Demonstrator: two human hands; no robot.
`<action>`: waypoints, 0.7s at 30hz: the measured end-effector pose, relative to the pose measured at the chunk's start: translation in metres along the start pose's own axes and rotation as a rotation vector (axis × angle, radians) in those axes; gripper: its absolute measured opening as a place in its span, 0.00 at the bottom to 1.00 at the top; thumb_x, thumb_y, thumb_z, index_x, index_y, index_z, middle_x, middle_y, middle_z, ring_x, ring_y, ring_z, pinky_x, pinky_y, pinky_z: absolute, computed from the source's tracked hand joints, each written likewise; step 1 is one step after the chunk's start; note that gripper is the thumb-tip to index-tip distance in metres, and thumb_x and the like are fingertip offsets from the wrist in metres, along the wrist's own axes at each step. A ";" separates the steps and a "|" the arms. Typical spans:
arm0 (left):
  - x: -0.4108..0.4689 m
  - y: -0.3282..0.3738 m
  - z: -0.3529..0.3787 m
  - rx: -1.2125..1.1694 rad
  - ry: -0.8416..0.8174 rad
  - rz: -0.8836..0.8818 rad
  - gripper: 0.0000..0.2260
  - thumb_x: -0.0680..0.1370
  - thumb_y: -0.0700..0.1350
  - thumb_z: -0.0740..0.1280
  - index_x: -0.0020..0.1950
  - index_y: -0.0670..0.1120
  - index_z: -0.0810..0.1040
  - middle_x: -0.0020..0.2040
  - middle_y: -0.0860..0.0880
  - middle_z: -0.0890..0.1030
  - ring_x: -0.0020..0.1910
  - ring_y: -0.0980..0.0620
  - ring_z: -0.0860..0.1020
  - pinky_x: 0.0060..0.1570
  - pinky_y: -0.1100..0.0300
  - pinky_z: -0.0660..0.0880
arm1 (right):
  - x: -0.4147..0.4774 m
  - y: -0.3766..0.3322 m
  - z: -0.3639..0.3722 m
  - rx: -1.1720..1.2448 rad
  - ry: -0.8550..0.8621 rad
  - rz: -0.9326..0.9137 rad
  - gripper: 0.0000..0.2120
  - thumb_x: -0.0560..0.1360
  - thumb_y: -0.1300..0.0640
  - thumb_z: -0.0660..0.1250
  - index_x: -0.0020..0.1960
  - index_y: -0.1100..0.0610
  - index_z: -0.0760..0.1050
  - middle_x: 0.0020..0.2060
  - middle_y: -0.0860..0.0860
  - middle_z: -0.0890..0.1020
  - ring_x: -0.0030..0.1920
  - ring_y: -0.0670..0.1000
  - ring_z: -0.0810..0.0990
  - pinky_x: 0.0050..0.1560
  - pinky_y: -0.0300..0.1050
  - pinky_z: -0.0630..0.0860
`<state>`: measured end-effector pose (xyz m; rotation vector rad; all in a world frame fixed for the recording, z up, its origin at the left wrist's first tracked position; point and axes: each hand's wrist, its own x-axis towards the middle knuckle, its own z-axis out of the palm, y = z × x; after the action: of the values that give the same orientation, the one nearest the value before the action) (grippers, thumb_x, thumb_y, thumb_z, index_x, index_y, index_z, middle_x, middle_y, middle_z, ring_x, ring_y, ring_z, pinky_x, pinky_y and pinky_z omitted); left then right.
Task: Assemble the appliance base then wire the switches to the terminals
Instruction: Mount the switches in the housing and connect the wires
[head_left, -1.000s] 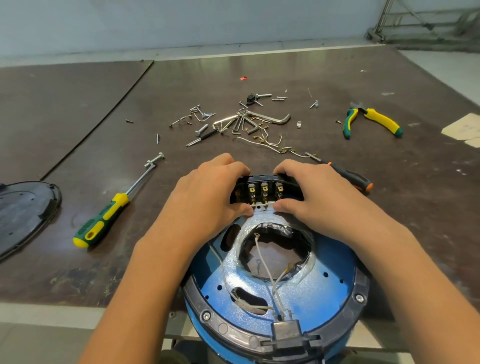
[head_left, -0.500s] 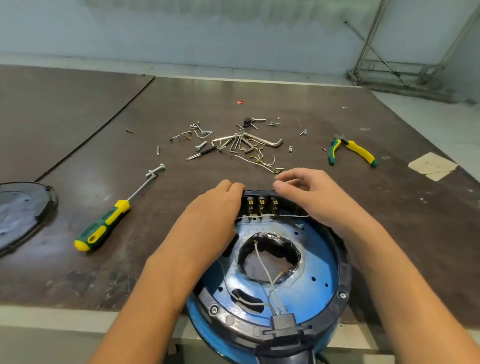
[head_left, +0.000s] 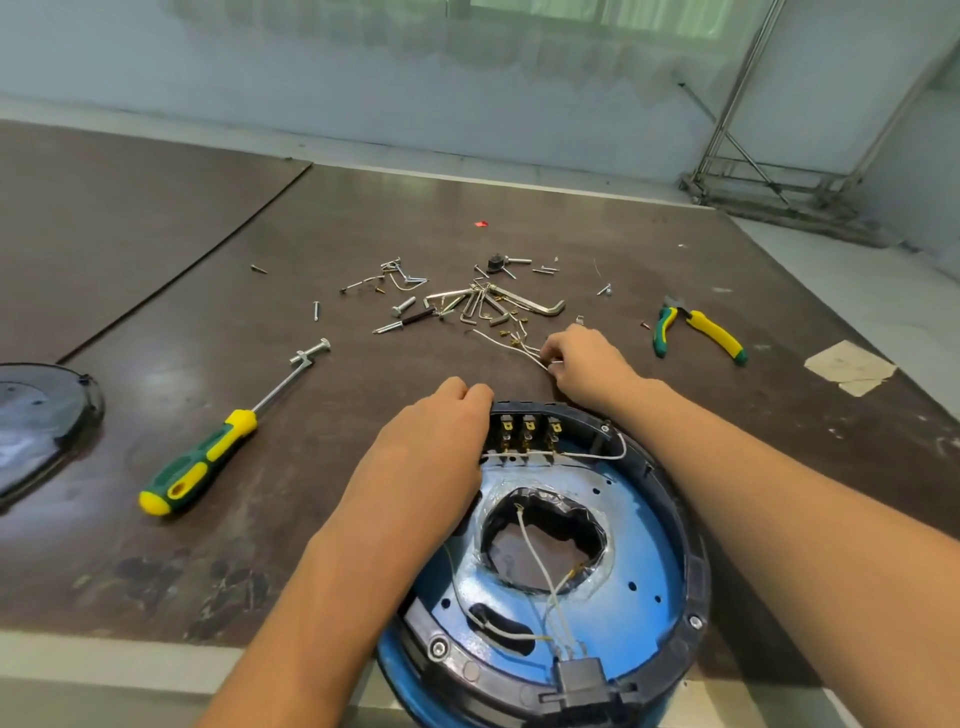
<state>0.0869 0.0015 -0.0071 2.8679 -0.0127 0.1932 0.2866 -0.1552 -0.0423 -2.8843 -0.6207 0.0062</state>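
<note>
Three switches (head_left: 527, 434) in blue base (head_left: 649, 561); left hand (head_left: 431, 441) around its rim, right hand (head_left: 584, 361) around loose wire (head_left: 511, 349).

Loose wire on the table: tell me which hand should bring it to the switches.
Right. The right hand pinches the loose wire beyond the base, so it can likely carry it to the switches; the left hand holds the base's rim beside them, steadying it.

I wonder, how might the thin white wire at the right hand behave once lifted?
The thin white wire will probably flop and trail, since it lies in loose curves. Being so slim, it seems light, so a pinch from the right hand should suffice.
</note>
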 end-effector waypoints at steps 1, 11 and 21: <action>0.000 0.000 0.000 -0.001 -0.001 -0.005 0.19 0.76 0.39 0.68 0.65 0.50 0.69 0.58 0.49 0.73 0.50 0.46 0.78 0.47 0.53 0.78 | 0.001 0.000 0.001 0.017 0.011 0.006 0.10 0.79 0.60 0.66 0.59 0.53 0.80 0.58 0.55 0.77 0.59 0.58 0.77 0.54 0.50 0.74; 0.001 0.001 0.001 -0.015 0.018 -0.004 0.19 0.77 0.38 0.66 0.66 0.50 0.68 0.57 0.50 0.73 0.49 0.48 0.77 0.44 0.56 0.75 | 0.017 -0.007 -0.018 0.105 -0.024 0.023 0.09 0.76 0.62 0.67 0.55 0.55 0.80 0.52 0.55 0.82 0.53 0.56 0.80 0.54 0.48 0.78; 0.001 0.000 0.003 -0.048 0.052 0.006 0.19 0.77 0.40 0.67 0.65 0.52 0.68 0.57 0.51 0.73 0.48 0.50 0.75 0.41 0.58 0.71 | 0.022 -0.014 -0.013 0.138 0.023 0.024 0.13 0.78 0.63 0.61 0.59 0.53 0.78 0.55 0.56 0.80 0.54 0.57 0.79 0.54 0.51 0.77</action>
<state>0.0881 0.0011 -0.0097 2.8145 -0.0162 0.2650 0.3011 -0.1358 -0.0260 -2.7544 -0.5584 0.0187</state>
